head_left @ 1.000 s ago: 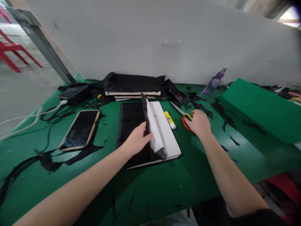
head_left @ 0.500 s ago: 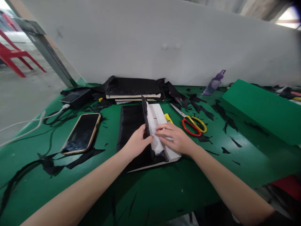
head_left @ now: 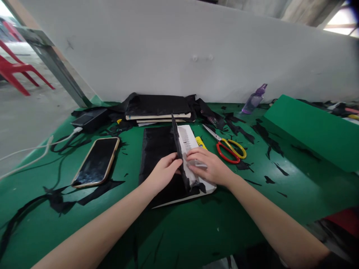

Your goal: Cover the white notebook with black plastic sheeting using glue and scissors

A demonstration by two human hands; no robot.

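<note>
1. Edges first: green table (head_left: 224, 216) meets a white partition (head_left: 157, 48) at the back; near edge slants up to the right. I've green surface showing btwn the black-covered book (head_left: 157, 145) and that edge, w/ thin dark scraps there.
2. On the left side, phone (head_left: 97, 161) lies apart from the book, black strips (head_left: 95, 192) just below it, power bank (head_left: 90, 118) w/ white cable behind.
3. Right side: red-and-yellow scissors (head_left: 231, 151) lie flat, blades pointing back-left; yellow glue stick (head_left: 200, 142) sits btwn them and the book, partly hidden by my R hand (head_left: 210, 164). Green panel (head_left: 314, 130) takes the far right, purple bottle (head_left: 254, 101) at back.
4. Behind the book, a black-wrapped stack (head_left: 159, 105) is near its top edge.
5. Book's flat btwn my hands; black flap (head_left: 175, 136) stands up along its middle, white page (head_left: 188, 136) to the right.
6. L hand (head_left: 164, 172): thumb & fingers closed on flap.
7. R hand: fingers bent, slightly spread over the page, tips at flap's pale inner side; can't tell if they're pinching it
</note>
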